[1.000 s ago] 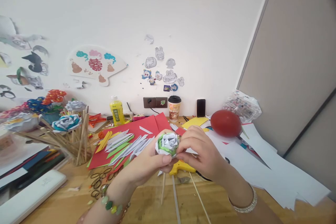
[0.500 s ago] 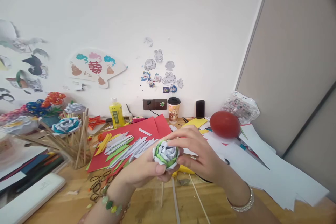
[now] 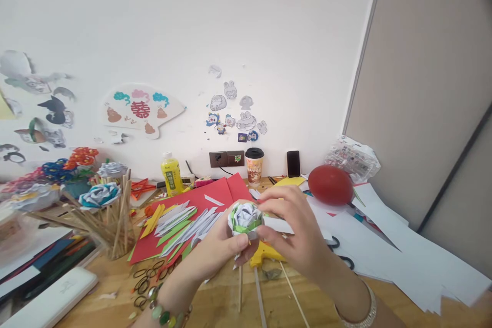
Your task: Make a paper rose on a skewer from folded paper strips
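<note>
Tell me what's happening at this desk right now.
A person holds a white-and-green folded paper flower above a cluttered wooden desk. The left hand cups it from below and the right hand pinches its side. Folded paper strips lie on a red sheet behind, a yellow glue gun and thin sticks lie beneath the hands, and finished paper flowers on sticks stand at left.
</note>
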Demonstrator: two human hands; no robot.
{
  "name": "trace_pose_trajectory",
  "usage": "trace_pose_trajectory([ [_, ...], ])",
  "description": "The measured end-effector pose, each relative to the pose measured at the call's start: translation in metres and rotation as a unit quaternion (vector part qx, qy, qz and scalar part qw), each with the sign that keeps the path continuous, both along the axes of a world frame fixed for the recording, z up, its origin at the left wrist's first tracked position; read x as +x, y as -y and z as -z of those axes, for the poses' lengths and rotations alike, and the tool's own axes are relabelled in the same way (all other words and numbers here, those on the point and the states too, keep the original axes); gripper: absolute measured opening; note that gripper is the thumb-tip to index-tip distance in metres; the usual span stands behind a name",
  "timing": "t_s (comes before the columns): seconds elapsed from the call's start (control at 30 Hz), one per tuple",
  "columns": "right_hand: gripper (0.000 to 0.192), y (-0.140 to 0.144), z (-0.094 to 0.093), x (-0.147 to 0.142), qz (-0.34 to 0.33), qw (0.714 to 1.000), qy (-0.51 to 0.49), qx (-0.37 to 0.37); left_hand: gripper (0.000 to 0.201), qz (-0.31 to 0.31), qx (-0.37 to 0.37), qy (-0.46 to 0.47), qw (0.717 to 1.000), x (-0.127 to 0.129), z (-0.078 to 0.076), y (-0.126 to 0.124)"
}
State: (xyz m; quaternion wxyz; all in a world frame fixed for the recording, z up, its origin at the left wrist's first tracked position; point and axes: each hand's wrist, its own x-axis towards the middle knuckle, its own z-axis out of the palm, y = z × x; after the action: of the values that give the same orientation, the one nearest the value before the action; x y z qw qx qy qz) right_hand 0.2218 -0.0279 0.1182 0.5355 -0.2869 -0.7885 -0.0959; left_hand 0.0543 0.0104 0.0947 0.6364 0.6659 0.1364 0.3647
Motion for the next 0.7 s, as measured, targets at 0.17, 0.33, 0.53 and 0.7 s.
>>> trace_pose_trajectory([
  [0.17, 0.012, -0.0006, -0.0042, 0.0070, -0.002, 0.999, 0.042, 0.008, 0.043, 0.022, -0.001, 0.014, 1.000, 0.0008, 0.0011, -0.0010],
  [0.33, 0.011, 0.0005, -0.0021, 0.0016, 0.009, 0.999, 0.039, -0.034, 0.040, 0.011, -0.005, 0.014, 1.000, 0.0016, -0.0010, 0.0012],
  [0.53, 0.009, 0.0022, -0.0021, 0.0017, 0.035, 0.997, 0.067, -0.035, 0.042, 0.007, 0.005, 0.005, 1.000, 0.0015, -0.0008, 0.0015],
  [0.7, 0.014, 0.0067, -0.0087, 0.0033, 0.059, 0.987, 0.143, 0.033, 0.042, 0.016, 0.013, 0.002, 1.000, 0.0003, 0.0016, -0.0009],
])
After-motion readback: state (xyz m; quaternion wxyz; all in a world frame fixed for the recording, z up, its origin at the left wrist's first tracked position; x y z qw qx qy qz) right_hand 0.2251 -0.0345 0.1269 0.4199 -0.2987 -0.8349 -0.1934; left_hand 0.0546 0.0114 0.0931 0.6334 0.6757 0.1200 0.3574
